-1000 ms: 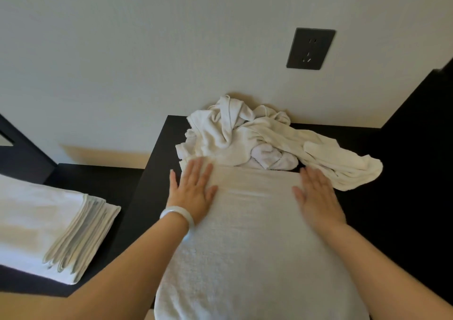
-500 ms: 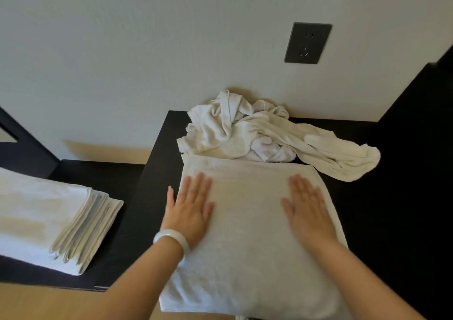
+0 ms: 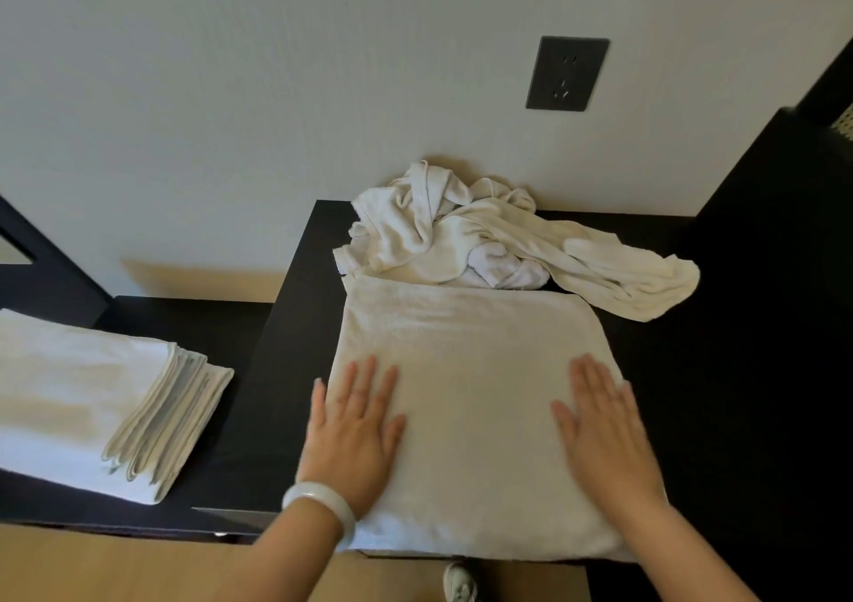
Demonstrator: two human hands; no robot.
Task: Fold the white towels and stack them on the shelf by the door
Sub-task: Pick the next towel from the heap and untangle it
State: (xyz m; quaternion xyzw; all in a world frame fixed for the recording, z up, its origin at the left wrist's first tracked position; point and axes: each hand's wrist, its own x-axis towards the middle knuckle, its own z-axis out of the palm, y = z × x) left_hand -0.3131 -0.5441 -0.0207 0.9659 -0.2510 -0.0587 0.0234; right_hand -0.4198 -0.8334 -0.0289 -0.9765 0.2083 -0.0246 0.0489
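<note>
**Both palms flat on terry square**

I see left hand [image 3: 353,435] and right hand [image 3: 600,430] pressed flat on the folded towel [image 3: 471,361], fingers straight, no grip closed on anything. Nubby squarish slab on dark matte surface [image 3: 286,333]; crumpled towel heap [image 3: 461,237] touching its far edge; layered folded stack [image 3: 83,393] left
</note>
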